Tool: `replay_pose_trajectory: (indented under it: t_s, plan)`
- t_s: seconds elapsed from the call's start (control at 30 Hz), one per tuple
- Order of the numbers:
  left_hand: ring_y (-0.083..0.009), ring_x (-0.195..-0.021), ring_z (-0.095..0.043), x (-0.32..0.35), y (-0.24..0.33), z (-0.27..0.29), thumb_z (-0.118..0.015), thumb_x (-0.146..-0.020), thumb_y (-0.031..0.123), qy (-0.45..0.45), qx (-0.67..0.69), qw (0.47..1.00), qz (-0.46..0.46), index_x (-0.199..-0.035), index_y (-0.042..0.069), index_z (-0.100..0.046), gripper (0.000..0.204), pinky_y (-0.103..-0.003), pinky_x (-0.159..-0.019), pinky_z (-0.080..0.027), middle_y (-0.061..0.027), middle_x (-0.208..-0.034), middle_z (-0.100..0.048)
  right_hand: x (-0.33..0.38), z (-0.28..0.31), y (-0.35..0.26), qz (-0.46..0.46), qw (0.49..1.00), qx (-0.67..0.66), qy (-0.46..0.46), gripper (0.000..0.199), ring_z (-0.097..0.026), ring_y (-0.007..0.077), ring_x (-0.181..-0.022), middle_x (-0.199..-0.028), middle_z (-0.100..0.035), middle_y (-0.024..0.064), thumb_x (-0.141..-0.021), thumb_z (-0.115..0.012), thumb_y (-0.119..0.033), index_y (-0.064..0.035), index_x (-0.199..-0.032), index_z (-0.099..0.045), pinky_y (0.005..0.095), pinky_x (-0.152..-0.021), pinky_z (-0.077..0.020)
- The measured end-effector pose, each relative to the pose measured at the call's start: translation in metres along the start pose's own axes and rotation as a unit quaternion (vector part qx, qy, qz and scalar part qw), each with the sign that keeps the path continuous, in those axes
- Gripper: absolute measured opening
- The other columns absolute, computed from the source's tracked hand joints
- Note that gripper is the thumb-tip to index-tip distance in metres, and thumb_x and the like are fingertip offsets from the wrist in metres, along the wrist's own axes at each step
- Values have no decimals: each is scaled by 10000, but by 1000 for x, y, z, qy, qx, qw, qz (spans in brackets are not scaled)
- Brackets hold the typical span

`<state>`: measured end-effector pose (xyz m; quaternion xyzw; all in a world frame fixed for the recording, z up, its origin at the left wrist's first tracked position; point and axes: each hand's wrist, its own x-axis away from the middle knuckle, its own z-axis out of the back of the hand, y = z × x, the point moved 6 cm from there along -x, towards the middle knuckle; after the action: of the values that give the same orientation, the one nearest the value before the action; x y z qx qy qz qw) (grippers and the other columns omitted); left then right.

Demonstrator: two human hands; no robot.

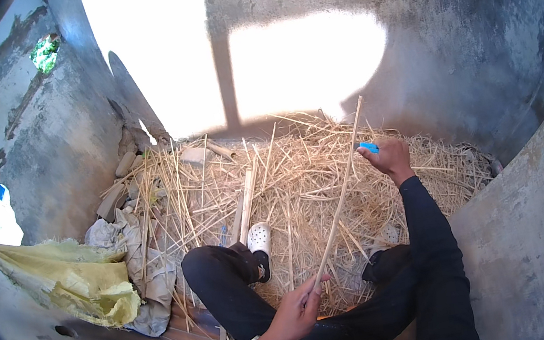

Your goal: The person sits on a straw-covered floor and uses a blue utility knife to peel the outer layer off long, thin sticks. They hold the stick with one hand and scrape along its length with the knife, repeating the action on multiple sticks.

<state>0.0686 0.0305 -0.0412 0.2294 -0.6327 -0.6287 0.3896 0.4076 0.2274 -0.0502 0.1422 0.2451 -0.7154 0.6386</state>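
Note:
A long, pale strip (338, 216), bamboo or cane by its look, slants from my lap up toward the far right. My left hand (295, 314) is closed around its lower part, and the tail end curves down past my wrist. Near the strip's upper end, my right hand (391, 157) grips a small tool with a bright blue handle (368, 148). The blue part is right beside the strip; any blade is too small to make out, and whether it touches the strip I cannot tell.
Loose straw-coloured shavings (310, 192) cover the floor around my legs. Split sticks (247, 198) lie by my white clog (259, 237). A yellowish torn sack (71, 275) and grey cloth (152, 284) lie at left. Concrete walls (458, 60) enclose the space, with bright sunlight on the far one.

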Motion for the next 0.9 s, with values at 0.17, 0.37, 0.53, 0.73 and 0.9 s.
replay_pose_trajectory:
  t_s: [0.17,0.37,0.53,0.73,0.9]
  plan:
    - [-44,-565,-379,3,1,5,-452,-980,77,1,-42,999,6,-1312,40,-507,338,-241,-509,-325,25,-661,-431,-22,-5,23,-41,999,23,1,755,-589,335,-512,-525,-560,152,-800,-453,-773,-69,-570,-602,470,-491,-436]
    - [-37,-574,-367,12,-2,3,-453,-992,93,-3,-40,999,9,-1310,40,-514,329,-218,-524,-330,37,-659,-414,-49,-19,61,-94,995,26,10,770,-599,376,-562,-575,-585,187,-814,-436,-766,-53,-594,-627,491,-529,-451]
    - [-9,-565,-300,16,-4,12,-421,-1016,121,3,-14,999,29,-1317,43,-517,325,-194,-504,-262,81,-642,-346,-57,-28,72,-72,995,69,7,786,-613,315,-542,-553,-583,139,-798,-435,-788,-61,-595,-656,453,-500,-454]
    - [-11,-557,-310,22,-11,24,-410,-1018,128,-17,12,998,67,-1287,34,-538,312,-199,-504,-272,76,-631,-367,-40,-54,72,-21,995,99,-19,771,-627,325,-597,-596,-616,152,-779,-455,-793,-67,-625,-666,472,-549,-473]
    - [-255,-888,-621,39,-10,41,-435,-1000,137,30,-80,995,-53,-1241,-21,-549,310,-339,-809,-484,-183,-996,-646,-18,-85,75,19,994,90,-58,750,-620,303,-552,-552,-592,125,-756,-477,-798,-87,-605,-662,442,-523,-473]
